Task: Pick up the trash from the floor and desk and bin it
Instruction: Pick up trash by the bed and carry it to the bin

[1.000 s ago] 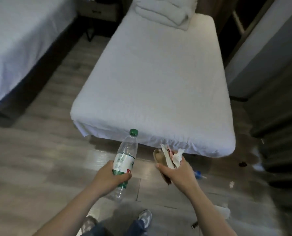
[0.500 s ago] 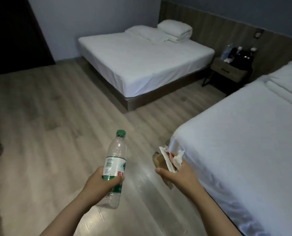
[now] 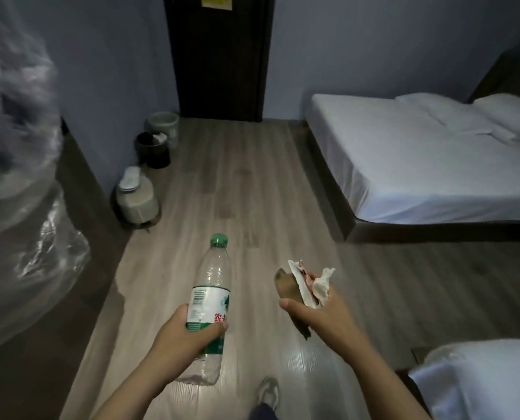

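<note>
My left hand [image 3: 186, 338] grips a clear plastic bottle [image 3: 211, 286] with a green cap and a green-and-white label, held nearly upright. My right hand [image 3: 316, 318] holds a bundle of trash [image 3: 305, 284]: a brown paper piece with crumpled white tissue and something pink in it. Both hands are out in front of me over the wooden floor. Ahead on the left, by the wall, stands a black bin [image 3: 153, 149] with white paper inside, and a grey bin [image 3: 164, 126] behind it.
A pale round container [image 3: 136, 197] with a lid stands by the wall nearer to me. A large clear plastic bag [image 3: 19, 189] fills the left edge. One white bed [image 3: 419, 159] lies right, another bed corner [image 3: 480, 380] bottom right. A dark door [image 3: 219, 56] is ahead.
My view has swung left from the beds toward the door and the bins. Both hands keep the same hold on the bottle and the trash bundle.
</note>
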`<state>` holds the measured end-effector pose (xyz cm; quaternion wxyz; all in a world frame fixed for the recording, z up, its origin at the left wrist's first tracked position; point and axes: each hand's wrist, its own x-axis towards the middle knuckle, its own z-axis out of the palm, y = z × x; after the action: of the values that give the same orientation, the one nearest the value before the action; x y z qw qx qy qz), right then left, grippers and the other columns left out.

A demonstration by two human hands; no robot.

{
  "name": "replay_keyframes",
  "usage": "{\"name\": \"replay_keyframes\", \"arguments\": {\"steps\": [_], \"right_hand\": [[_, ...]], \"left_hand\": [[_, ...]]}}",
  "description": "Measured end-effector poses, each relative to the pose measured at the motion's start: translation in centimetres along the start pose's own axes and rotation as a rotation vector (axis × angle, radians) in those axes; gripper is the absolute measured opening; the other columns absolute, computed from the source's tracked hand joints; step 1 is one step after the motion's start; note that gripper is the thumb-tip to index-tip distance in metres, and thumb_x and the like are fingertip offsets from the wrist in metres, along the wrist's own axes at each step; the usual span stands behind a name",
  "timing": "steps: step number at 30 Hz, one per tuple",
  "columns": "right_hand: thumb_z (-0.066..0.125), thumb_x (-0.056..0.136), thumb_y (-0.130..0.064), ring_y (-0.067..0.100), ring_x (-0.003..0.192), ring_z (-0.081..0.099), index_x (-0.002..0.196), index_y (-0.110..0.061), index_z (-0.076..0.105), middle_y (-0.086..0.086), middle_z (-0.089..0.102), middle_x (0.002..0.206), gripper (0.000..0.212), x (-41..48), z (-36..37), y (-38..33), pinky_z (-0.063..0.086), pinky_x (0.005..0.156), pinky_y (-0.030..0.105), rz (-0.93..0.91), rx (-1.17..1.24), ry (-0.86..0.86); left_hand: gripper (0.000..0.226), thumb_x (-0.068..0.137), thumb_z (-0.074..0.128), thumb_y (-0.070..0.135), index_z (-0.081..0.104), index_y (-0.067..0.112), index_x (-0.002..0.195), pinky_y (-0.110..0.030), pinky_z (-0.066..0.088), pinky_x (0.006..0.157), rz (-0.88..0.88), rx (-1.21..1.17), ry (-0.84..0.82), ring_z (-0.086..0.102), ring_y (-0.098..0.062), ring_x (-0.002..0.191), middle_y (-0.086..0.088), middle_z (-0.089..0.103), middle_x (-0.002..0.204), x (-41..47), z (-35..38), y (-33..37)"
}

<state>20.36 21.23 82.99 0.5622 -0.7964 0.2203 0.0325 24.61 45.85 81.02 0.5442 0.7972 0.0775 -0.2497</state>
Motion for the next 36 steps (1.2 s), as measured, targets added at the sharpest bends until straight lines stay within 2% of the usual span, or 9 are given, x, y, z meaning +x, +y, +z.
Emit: {"name": "replay_keyframes", "arguments": {"steps": [3, 8, 12, 16, 22, 25, 28, 31, 36], "right_hand": [[0.083, 0.069, -0.031, -0.006, 0.080, 0.065, 0.108, -0.036, 0.060, -0.013, 0.070, 0.092, 0.045, 4.6, 1.8, -1.3, 0.046, 0.060, 0.007, -0.014, -0.006, -0.082], [0.082, 0.064, -0.041, 0.003, 0.098, 0.064, 0.115, -0.035, 0.061, -0.017, 0.067, 0.108, 0.055, 13.5, 2.5, -4.2, 0.045, 0.066, 0.008, -0.049, -0.012, -0.160], [0.078, 0.060, -0.051, -0.002, 0.101, 0.061, 0.129, -0.038, 0.054, -0.019, 0.063, 0.114, 0.074, 20.4, 2.1, -7.5, 0.044, 0.067, 0.007, -0.083, -0.045, -0.198], [0.079, 0.074, -0.038, -0.008, 0.096, 0.059, 0.119, -0.039, 0.056, -0.018, 0.062, 0.112, 0.051, 26.8, 2.3, -10.7, 0.042, 0.064, 0.003, -0.125, -0.067, -0.266], [0.075, 0.059, -0.049, -0.013, 0.094, 0.059, 0.124, -0.044, 0.055, -0.021, 0.064, 0.107, 0.068, 35.3, 4.7, -14.8, 0.041, 0.065, 0.000, -0.162, -0.073, -0.304], [0.069, 0.060, -0.052, -0.005, 0.101, 0.058, 0.108, -0.067, 0.053, -0.022, 0.061, 0.114, 0.053, 39.9, 6.4, -17.3, 0.044, 0.082, 0.012, -0.205, -0.115, -0.298], [0.068, 0.069, -0.045, 0.004, 0.114, 0.054, 0.092, -0.086, 0.038, -0.020, 0.054, 0.124, 0.055, 44.5, 8.4, -20.7, 0.042, 0.099, 0.026, -0.282, -0.177, -0.303], [0.073, 0.069, -0.043, 0.004, 0.113, 0.057, 0.101, -0.065, 0.055, -0.023, 0.060, 0.116, 0.044, 49.3, 10.8, -23.6, 0.044, 0.095, 0.024, -0.230, -0.110, -0.281], [0.079, 0.063, -0.047, 0.000, 0.099, 0.063, 0.116, -0.037, 0.061, -0.017, 0.068, 0.104, 0.056, 56.6, 15.5, -27.0, 0.044, 0.074, 0.014, -0.163, -0.068, -0.229]], "left_hand": [[0.041, 0.065, 0.080, 0.039, 0.060, 0.025, 0.098, -0.029, 0.055, 0.066, 0.010, -0.025, 0.081, 0.069, -0.016, 0.081, 0.000, 0.071, 0.089, 3.4, -1.3, 1.5], [0.022, 0.077, 0.076, 0.025, 0.058, 0.026, 0.089, -0.028, 0.054, 0.065, 0.022, -0.041, 0.168, 0.068, -0.015, 0.080, 0.000, 0.070, 0.086, 9.7, -1.9, 6.1], [0.036, 0.061, 0.077, 0.037, 0.061, 0.023, 0.090, -0.022, 0.051, 0.059, -0.009, -0.076, 0.199, 0.068, -0.011, 0.076, 0.001, 0.071, 0.083, 14.7, -2.2, 10.6], [0.024, 0.074, 0.079, 0.027, 0.060, 0.024, 0.089, -0.022, 0.050, 0.059, -0.006, -0.084, 0.257, 0.066, -0.010, 0.076, 0.002, 0.070, 0.083, 19.9, -3.3, 13.6], [0.048, 0.054, 0.074, 0.044, 0.061, 0.023, 0.094, -0.020, 0.047, 0.060, -0.031, -0.115, 0.323, 0.065, -0.008, 0.077, 0.006, 0.070, 0.085, 27.8, -6.9, 16.3], [0.048, 0.063, 0.079, 0.041, 0.060, 0.020, 0.102, -0.021, 0.045, 0.058, -0.029, -0.110, 0.321, 0.065, -0.009, 0.080, 0.004, 0.069, 0.089, 32.8, -9.3, 17.2], [0.060, 0.049, 0.071, 0.052, 0.060, 0.022, 0.100, -0.023, 0.047, 0.062, -0.019, -0.099, 0.330, 0.066, -0.010, 0.081, 0.005, 0.070, 0.089, 38.2, -12.5, 18.6], [0.051, 0.051, 0.070, 0.048, 0.060, 0.025, 0.095, -0.025, 0.048, 0.063, -0.011, -0.123, 0.346, 0.065, -0.009, 0.081, 0.007, 0.069, 0.087, 43.0, -16.0, 20.8], [0.043, 0.052, 0.069, 0.044, 0.059, 0.025, 0.089, -0.023, 0.048, 0.062, 0.007, -0.120, 0.315, 0.064, -0.008, 0.078, 0.006, 0.068, 0.086, 50.1, -21.6, 24.0]]}}
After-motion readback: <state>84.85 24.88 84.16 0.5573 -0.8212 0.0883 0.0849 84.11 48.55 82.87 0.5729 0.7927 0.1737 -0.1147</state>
